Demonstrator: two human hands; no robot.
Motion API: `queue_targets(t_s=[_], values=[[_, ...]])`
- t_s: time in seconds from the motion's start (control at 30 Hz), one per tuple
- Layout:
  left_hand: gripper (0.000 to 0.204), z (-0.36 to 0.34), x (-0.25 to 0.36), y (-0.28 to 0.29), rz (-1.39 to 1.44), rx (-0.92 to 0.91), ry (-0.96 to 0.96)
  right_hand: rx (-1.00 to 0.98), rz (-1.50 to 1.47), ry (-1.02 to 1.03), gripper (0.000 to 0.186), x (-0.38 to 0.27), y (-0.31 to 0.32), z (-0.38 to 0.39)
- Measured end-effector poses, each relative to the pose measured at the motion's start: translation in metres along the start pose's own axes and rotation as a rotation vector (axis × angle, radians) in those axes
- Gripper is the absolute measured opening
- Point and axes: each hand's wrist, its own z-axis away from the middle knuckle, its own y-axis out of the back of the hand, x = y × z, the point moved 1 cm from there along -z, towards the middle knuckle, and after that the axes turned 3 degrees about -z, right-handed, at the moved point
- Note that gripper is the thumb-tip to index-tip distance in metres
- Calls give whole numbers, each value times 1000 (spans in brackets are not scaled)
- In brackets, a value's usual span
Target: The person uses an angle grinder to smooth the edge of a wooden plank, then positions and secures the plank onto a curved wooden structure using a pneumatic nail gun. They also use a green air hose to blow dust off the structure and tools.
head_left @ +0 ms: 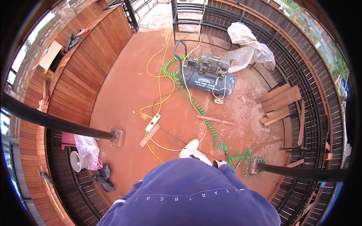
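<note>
The back of a dark blue sweatshirt (196,196) fills the lower middle and covers most of my arms. My right hand (219,163), in what looks like a black and white glove, shows only in part past the right sleeve. Its fingers are too small and hidden to read. Close beside it lies the end of a green coiled air hose (222,147), with a thin fitting (237,165) near it. My left hand is hidden by the sweatshirt. A white shoe (191,145) points forward on the reddish floor.
A blue-grey air compressor (207,80) stands ahead. A white power strip (153,123) with yellow cords lies on the floor. Wooden boards (281,100) are stacked right. Black posts (68,118) cross both sides. A plastic bag (87,150) and bucket (75,161) sit left.
</note>
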Motion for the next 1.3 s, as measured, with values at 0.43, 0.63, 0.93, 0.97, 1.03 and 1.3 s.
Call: queue_targets(t_s=[0.43, 0.63, 0.93, 0.97, 1.03, 1.3], values=[[59, -221, 551, 386, -414, 504, -478, 576, -1202, -200, 34, -80, 198, -43], [76, -315, 705, 458, -640, 317, -355, 883, -1588, -922, 24, -35, 38, 47], [88, -443, 787, 492, -871, 354, -356, 797, -1814, -1058, 23, -233, -90, 33], [86, -449, 786, 490, -881, 383, -368, 817, -1827, -1044, 23, -249, -98, 32], [80, -470, 773, 488, -1001, 334, -363, 876, -1837, -1001, 23, -275, -104, 32], [83, -530, 775, 495, -1336, 209, -453, 1247, -1927, -970, 27, -369, -92, 19]])
